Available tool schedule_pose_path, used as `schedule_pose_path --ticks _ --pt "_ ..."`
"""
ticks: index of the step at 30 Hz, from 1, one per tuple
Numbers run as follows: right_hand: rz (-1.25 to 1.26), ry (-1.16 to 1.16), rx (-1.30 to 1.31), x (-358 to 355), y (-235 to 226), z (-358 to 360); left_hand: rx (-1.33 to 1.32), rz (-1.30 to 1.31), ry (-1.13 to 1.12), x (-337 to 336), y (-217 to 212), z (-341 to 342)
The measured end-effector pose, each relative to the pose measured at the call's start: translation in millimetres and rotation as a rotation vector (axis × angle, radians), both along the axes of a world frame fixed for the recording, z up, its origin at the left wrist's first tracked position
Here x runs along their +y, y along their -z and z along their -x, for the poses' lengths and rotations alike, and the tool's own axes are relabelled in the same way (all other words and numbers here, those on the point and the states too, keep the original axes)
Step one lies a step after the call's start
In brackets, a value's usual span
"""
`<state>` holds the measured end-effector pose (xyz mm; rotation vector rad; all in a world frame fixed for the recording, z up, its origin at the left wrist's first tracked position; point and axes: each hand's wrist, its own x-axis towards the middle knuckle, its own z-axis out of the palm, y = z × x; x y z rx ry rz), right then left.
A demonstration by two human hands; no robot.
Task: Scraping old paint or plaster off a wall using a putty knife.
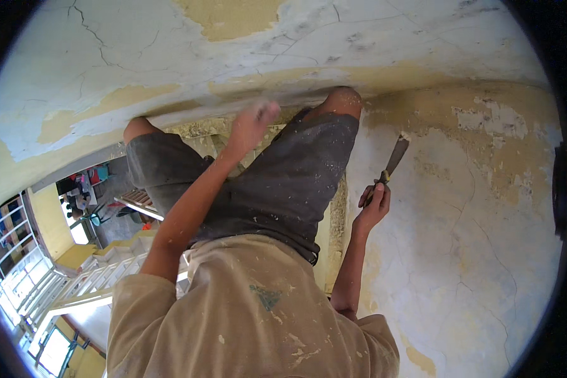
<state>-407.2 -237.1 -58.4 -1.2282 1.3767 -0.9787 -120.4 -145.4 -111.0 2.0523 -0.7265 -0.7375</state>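
Observation:
My right hand point(375, 206) is closed around the handle of a putty knife point(397, 155). The blade points up and away beside the right-hand wall point(435, 227), with pale material on its tip. Over my lap, in front of the far wall point(283, 47), my left hand point(253, 125) is raised. Motion smears its fingers, so I cannot make out whether they hold anything. Both walls are white with cracks and bare yellowish patches.
My knees, in dark speckled shorts point(290, 170), are close to the far wall. A scaffold or platform frame point(337, 233) shows beneath me. Far below on the left are a white railing point(88, 286), a wooden slatted piece point(142, 200) and a floor with scattered objects point(85, 195).

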Motion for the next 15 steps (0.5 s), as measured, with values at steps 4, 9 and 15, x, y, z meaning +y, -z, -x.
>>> schedule_pose_path --ticks 4,9,15 --pt "-0.076 -0.010 0.035 0 3 -3 -0.166 0.157 0.603 31 -23 44" --pt "-0.005 -0.054 0.016 0 1 -3 -0.504 0.434 1.014 9 -1 38" --pt "0.076 0.020 0.045 3 -9 10 -0.491 0.376 1.163 -4 -32 46"
